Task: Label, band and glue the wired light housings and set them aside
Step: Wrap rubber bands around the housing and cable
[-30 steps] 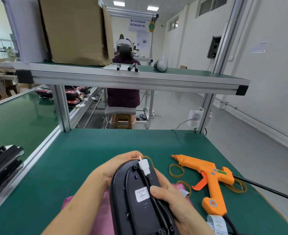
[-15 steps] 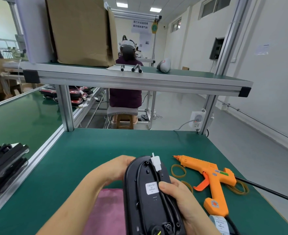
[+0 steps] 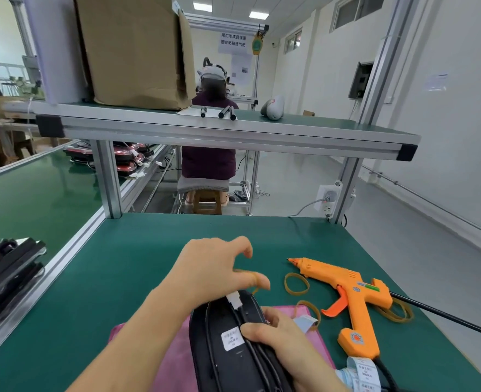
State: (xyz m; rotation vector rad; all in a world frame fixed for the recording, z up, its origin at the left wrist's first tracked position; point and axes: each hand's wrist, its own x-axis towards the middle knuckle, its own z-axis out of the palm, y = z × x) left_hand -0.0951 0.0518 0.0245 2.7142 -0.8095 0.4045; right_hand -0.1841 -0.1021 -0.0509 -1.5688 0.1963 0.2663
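Observation:
A black light housing (image 3: 225, 366) lies lengthwise on a pink cloth (image 3: 174, 360) at the near edge of the green bench. It carries a white label (image 3: 232, 338), black wires along its back and a white connector (image 3: 235, 299) at its far end. My right hand (image 3: 286, 346) grips the housing's right side, thumb pressed across the wires beside the label. My left hand (image 3: 216, 267) hovers just above the far end, fingers curled, with a blurred tan rubber band (image 3: 254, 277) hooked on them.
An orange glue gun (image 3: 352, 295) lies to the right, with loose rubber bands (image 3: 297, 283) around it and a label roll (image 3: 360, 372) near its cord. Black housings (image 3: 4, 270) are stacked at the left edge. A shelf (image 3: 233, 131) spans overhead.
My left hand has let go of the housing's far end and risen above it with a rubber band on its fingers. The housing has dropped lower onto the cloth.

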